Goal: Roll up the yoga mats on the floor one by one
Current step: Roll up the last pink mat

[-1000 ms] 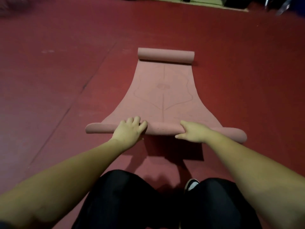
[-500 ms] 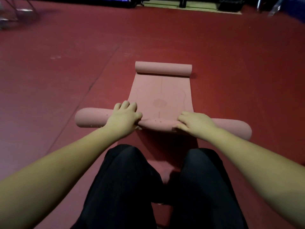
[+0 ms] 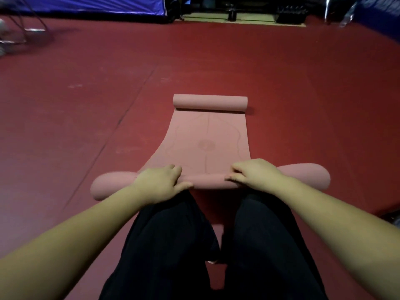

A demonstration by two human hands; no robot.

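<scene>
- The left hand (image 3: pixel 161 184) grips the near rolled edge of the pink yoga mat (image 3: pixel 207 137), fingers curled over its top and thumb lying along the near side.
- The right hand (image 3: pixel 253 173) pinches the same roll further right, fingertips pressed into it.
- The roll runs crosswise between both hands, its ends sticking out past each wrist; the mat lies flat beyond, and its far end is curled into a second roll (image 3: pixel 210 102).
- The mat rests on a dark red floor (image 3: pixel 86 105); a seam line crosses it on the left.
- A blue tarp (image 3: pixel 86 5) lines the far wall; dark equipment beside it is too dim to identify.
- Black trousers (image 3: pixel 173 245) fill the foreground.
</scene>
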